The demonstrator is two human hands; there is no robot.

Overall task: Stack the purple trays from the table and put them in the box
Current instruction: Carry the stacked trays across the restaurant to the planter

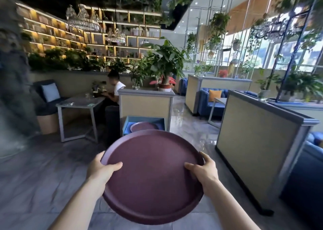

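I hold a round purple tray (153, 175) in front of me above the floor, its top face toward the camera. My left hand (101, 168) grips its left rim, thumb on the inside. My right hand (203, 170) grips the right rim the same way. The rim looks doubled at the bottom edge, but I cannot tell whether it is more than one tray. Ahead on the floor stands a light blue box (126, 124), open at the top, with another purple tray (143, 126) lying inside it.
A beige partition (146, 105) with plants stands right behind the box. A longer partition (258, 138) runs along the right. A grey table (78, 104) with a seated person (116, 90) is at the left. Tiled floor lies between me and the box.
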